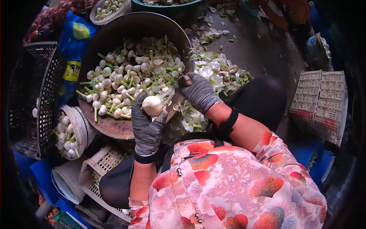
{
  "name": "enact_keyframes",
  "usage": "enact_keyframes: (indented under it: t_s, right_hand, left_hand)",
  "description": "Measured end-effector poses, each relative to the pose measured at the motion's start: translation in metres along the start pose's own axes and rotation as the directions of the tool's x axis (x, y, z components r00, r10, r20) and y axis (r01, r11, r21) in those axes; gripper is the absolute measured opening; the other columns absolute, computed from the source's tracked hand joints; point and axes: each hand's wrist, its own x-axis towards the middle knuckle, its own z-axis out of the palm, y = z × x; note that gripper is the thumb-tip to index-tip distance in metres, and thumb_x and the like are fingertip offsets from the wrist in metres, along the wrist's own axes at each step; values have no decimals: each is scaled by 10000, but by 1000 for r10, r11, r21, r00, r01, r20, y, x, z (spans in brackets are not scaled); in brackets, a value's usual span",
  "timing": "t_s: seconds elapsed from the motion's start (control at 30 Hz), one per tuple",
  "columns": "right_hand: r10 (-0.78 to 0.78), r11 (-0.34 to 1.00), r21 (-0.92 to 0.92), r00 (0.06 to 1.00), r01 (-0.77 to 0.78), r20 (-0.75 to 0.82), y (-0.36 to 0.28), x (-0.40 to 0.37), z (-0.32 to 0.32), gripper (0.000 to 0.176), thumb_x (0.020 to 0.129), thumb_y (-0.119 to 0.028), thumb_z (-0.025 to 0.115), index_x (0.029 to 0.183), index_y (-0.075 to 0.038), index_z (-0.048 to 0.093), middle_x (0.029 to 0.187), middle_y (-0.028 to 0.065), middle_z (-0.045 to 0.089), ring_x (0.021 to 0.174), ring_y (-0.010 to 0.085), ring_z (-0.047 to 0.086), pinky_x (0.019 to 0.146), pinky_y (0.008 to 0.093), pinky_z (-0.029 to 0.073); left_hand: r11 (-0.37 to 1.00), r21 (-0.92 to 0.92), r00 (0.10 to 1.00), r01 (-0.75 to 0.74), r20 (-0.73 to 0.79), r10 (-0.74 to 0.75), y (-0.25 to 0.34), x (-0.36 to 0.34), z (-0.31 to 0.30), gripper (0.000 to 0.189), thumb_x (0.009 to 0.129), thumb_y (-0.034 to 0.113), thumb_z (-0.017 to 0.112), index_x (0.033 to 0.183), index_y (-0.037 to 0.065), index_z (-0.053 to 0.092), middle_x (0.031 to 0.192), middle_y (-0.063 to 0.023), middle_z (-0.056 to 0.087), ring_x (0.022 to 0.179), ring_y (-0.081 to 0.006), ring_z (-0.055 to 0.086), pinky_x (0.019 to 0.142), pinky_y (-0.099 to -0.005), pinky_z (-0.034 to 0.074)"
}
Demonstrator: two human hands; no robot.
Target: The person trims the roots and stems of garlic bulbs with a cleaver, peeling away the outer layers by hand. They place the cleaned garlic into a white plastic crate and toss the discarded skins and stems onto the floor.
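Observation:
My left hand [146,123], in a grey knit glove, grips a round white onion bulb [152,105] at the near rim of a large dark metal basin [114,128]. My right hand [198,92], also gloved in grey, holds a knife [175,102] whose blade reaches down to the bulb's right side. The basin holds many white onion bulbs with green stems [110,91] and loose peelings [160,65].
A pile of white and green peelings [213,74] lies on the ground right of the basin. A white bucket with bulbs [72,131] and a black crate [34,91] stand at left. White crates [322,101] sit at right, a white basket [101,164] near my knee.

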Motion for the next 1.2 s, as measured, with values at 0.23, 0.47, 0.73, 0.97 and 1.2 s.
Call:
enact_keyframes:
  t_s: [0.23, 0.47, 0.73, 0.97, 1.2]
  right_hand:
    - [-17, 984, 179, 998, 5, 61, 1, -3, -12, 245, 824, -139, 660, 1031, -19, 607, 911, 103, 670, 846, 165, 632, 780, 308, 498]
    - [-69, 908, 416, 965, -45, 255, -41, -29, -12, 300, 819, -258, 725, 1028, -61, 638, 873, 38, 660, 811, 110, 606, 757, 282, 496]
    - [43, 994, 104, 999, -43, 3, -10, -3, -17, 220, 795, -202, 720, 934, -57, 631, 781, 113, 642, 749, 257, 634, 745, 341, 511]
    - [-459, 854, -167, 865, 492, 202, -34, -18, -27, 228, 685, -277, 720, 810, -96, 661, 766, 136, 640, 764, 349, 613, 715, 428, 475]
    - [-436, 858, -195, 875, 475, 211, -25, -21, -20, 235, 690, -281, 726, 817, -91, 669, 758, 152, 633, 745, 346, 617, 700, 435, 482]
  left_hand:
    - [919, -321, 973, 231, 73, -219, -5, 6, 0, 713, 707, -19, 696, 1334, 10, 358, 1244, -113, 460, 1119, -208, 494, 973, -320, 423]
    - [952, -225, 976, 206, 115, -184, -6, 4, 4, 768, 694, 81, 752, 1342, 39, 344, 1216, -106, 461, 1073, -191, 512, 926, -314, 457]
    - [677, -623, 920, 392, 262, -291, 2, 1, 4, 911, 677, 138, 802, 1420, 61, 279, 1176, -91, 510, 991, -195, 572, 878, -312, 493]
    - [997, 21, 943, 70, 324, -73, 2, 11, 6, 595, 743, -55, 613, 1301, 31, 423, 1097, -91, 579, 975, -172, 594, 845, -287, 497]
    - [824, -286, 832, 489, 437, -342, 16, 4, 6, 474, 823, 39, 530, 1290, 33, 445, 1097, -78, 584, 944, -162, 591, 824, -274, 487]
